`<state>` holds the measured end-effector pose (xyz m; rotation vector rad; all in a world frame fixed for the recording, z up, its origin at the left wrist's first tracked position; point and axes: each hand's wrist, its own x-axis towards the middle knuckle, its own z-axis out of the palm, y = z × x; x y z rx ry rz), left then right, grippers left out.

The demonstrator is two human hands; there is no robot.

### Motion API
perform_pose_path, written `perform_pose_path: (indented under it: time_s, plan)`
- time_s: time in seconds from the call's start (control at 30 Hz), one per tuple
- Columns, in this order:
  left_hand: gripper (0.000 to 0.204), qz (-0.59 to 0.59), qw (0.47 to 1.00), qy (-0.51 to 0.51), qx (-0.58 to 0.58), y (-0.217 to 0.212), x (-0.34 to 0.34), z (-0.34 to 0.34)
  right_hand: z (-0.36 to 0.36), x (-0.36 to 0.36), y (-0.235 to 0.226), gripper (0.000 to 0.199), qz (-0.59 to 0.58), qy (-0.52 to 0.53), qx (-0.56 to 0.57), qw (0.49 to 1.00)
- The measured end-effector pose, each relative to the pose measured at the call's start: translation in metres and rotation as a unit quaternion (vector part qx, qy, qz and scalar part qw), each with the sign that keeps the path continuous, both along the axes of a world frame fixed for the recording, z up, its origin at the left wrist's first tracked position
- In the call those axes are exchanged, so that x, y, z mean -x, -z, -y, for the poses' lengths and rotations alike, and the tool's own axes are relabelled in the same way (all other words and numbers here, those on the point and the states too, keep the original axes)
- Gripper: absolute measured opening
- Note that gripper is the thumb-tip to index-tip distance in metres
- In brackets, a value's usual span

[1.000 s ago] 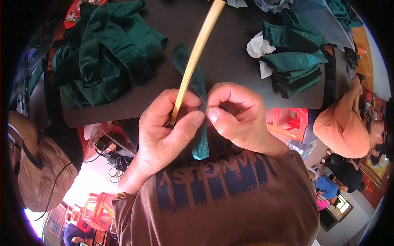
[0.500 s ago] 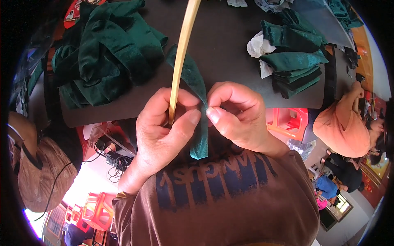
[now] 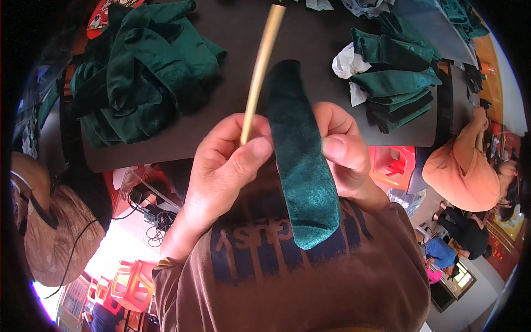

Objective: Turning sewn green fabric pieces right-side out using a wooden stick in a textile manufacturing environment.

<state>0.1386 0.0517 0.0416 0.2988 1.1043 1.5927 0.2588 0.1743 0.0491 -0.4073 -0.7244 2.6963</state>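
Between my hands a dark green velvet strip (image 3: 303,160) hangs spread flat, its broad side facing up and its lower end over my shirt. My left hand (image 3: 224,166) is closed round a pale wooden stick (image 3: 261,69) that slants up and away over the table. The thumb and fingertips of that hand also meet the strip's left edge. At the right edge, my right hand (image 3: 348,149) pinches the velvet between thumb and fingers; its other fingers are partly hidden behind the cloth.
A heap of green velvet pieces (image 3: 144,72) lies on the dark table (image 3: 232,33) at left. Folded velvet pieces (image 3: 398,88) are stacked at right beside crumpled white paper (image 3: 349,62). Red plastic stools (image 3: 392,166) stand below the table. People sit on both sides.
The strip has turned from narrow and twisted to flat and broad toward me. My right hand has shifted slightly right, and the stick now tilts further right.
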Motion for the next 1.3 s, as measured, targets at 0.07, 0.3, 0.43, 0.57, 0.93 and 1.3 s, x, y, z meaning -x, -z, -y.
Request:
perform_pose_path:
  time_s: [0.07, 0.3, 0.43, 0.57, 0.93, 1.3]
  plan:
    - [0.024, 0.052, 0.999, 0.01, -0.005, -0.001, 0.0, 0.0, -0.002, -0.004, 0.006, 0.005, -0.005, -0.003, -0.025, 1.0]
    - [0.017, 0.041, 0.998, -0.048, 0.003, -0.004, -0.003, 0.003, -0.002, -0.007, 0.002, 0.003, 0.054, -0.042, -0.153, 0.986]
    - [0.015, -0.017, 0.996, -0.085, -0.031, -0.003, -0.004, 0.002, -0.004, -0.003, 0.014, 0.012, 0.053, -0.036, -0.151, 0.986]
    - [0.015, -0.06, 0.994, -0.089, -0.022, -0.008, -0.008, 0.004, 0.005, 0.006, -0.001, 0.022, 0.082, -0.032, -0.142, 0.986]
    - [0.01, -0.078, 0.996, -0.038, -0.035, -0.011, -0.003, 0.009, 0.006, 0.007, 0.003, 0.011, 0.073, -0.041, -0.165, 0.983]
    - [0.01, -0.07, 0.996, -0.046, -0.01, -0.011, -0.004, 0.008, 0.015, 0.012, -0.003, 0.016, 0.109, 0.031, -0.185, 0.976]
